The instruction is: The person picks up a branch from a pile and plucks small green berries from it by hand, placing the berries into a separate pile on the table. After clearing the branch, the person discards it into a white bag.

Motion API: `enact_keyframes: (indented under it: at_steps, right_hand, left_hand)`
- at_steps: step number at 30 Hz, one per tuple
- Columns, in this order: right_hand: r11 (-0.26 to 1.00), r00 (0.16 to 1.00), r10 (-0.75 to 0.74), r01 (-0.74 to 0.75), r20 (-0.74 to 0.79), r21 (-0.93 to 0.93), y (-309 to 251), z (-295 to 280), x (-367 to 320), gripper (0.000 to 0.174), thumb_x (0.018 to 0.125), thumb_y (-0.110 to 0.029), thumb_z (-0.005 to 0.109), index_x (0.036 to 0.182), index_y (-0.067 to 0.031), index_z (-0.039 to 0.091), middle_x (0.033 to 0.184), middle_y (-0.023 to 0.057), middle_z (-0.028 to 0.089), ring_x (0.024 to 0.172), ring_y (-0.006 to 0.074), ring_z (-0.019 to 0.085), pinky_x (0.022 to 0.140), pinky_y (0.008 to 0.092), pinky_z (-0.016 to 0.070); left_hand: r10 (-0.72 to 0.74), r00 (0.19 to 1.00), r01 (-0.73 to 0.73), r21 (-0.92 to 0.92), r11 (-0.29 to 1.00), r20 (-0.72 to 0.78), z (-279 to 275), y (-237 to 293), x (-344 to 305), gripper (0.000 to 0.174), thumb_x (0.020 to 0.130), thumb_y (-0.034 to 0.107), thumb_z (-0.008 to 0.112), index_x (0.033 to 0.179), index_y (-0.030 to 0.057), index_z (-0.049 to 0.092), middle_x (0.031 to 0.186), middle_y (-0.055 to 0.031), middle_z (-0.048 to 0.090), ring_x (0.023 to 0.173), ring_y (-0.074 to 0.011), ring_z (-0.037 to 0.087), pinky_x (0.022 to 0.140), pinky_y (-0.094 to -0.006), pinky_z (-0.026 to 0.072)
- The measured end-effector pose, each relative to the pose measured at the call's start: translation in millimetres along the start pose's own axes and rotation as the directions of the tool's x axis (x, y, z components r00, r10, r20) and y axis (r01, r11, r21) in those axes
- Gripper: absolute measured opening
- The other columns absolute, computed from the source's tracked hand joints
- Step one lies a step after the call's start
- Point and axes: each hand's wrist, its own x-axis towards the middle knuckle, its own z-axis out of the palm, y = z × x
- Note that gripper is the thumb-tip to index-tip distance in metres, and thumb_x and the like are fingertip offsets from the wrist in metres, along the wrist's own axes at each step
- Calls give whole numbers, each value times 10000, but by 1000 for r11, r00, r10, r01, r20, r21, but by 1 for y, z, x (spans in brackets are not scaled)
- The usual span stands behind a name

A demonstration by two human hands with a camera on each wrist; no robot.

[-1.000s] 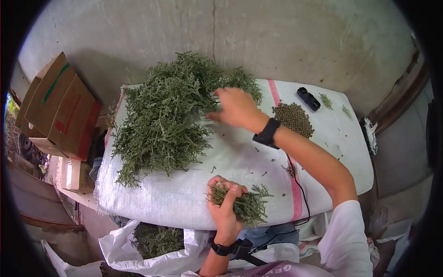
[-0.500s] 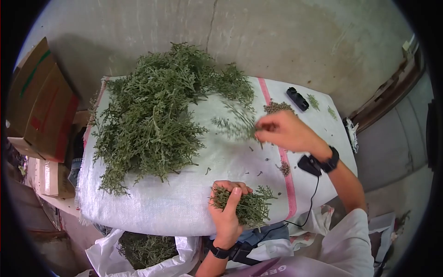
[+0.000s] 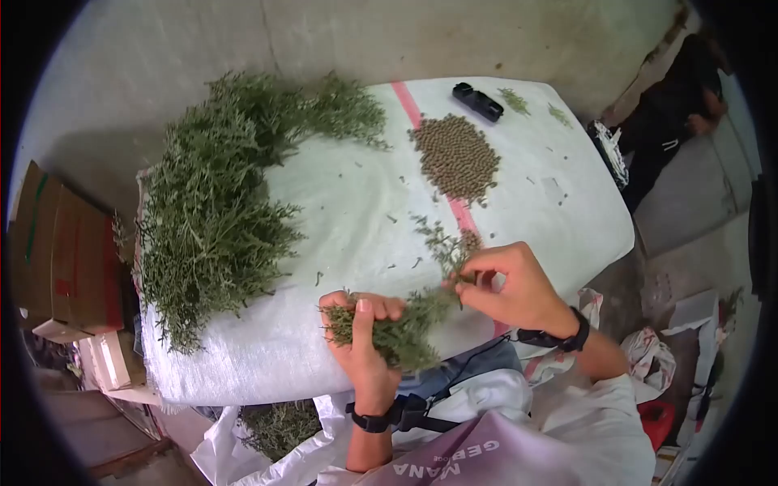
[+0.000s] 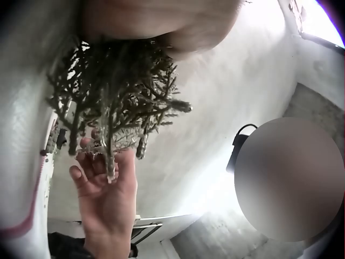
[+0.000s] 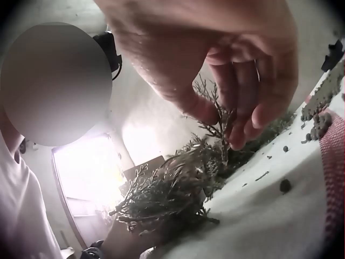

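In the head view my left hand (image 3: 362,340) grips a bunch of green leafy sprigs (image 3: 405,328) near the front edge of the white sack surface (image 3: 348,227). The left wrist view has the cut stems (image 4: 110,156) of that bunch pointing away from the palm. My right hand (image 3: 515,287) pinches a small sprig (image 3: 442,243) between thumb and fingertips, just right of the bunch. From the right wrist, the pinched sprig (image 5: 218,127) shows close over the bunch (image 5: 167,199). A large heap of the same greenery (image 3: 215,202) lies on the left of the sack.
A pile of small round brown seeds (image 3: 458,158) lies by the pink stripe, with a black object (image 3: 478,102) behind it. Cardboard box (image 3: 69,251) stands at left. An open white bag (image 3: 219,449) with greenery sits below. A person in dark clothes (image 3: 677,105) is at far right.
My right hand has gone from the heap to the right and toward me, bringing a sprig beside the left hand's bunch. The left hand keeps its grip. The head view has shifted.
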Motion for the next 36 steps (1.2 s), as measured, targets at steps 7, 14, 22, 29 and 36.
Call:
enact_keyframes:
  at_steps: [7,14,22,29,36]
  right_hand:
    - [990,997,-79,75,27,118,0,-11,-52,151,786,-121,749,812,0,663,671,69,626,561,146,592,533,277,457]
    - [985,981,-170,166,90,55,31,-10,-77,184,771,-169,765,768,-48,626,637,41,593,551,200,602,530,308,469]
    - [985,972,-174,170,159,35,42,-34,-73,230,797,-225,784,752,-69,621,655,23,619,565,200,622,535,307,482]
    - [994,987,-112,109,112,34,30,-73,-19,146,871,-217,740,948,-93,734,830,74,720,615,204,657,568,304,509]
    - [740,898,-416,428,147,-519,39,-27,59,127,861,-109,675,964,-70,739,908,84,710,832,272,667,717,389,536]
  left_hand:
    - [-190,969,148,242,959,159,20,1,-30,290,914,37,651,1175,-13,533,778,-52,579,645,-139,527,715,-363,506]
    - [-122,991,76,533,843,53,45,-20,-48,198,894,71,688,1022,-55,603,803,-83,634,638,-123,546,643,-290,479]
    - [-261,963,247,590,769,-63,71,-20,-36,165,903,81,672,993,-53,641,888,-166,714,607,-107,573,559,-235,458]
    - [-231,965,262,571,778,-127,67,-10,-18,183,945,106,621,1031,-49,664,856,-154,720,582,-80,564,536,-216,450]
    - [-284,953,294,525,799,-101,46,-10,-6,251,976,164,604,1088,-50,671,836,-127,720,581,-69,562,529,-214,441]
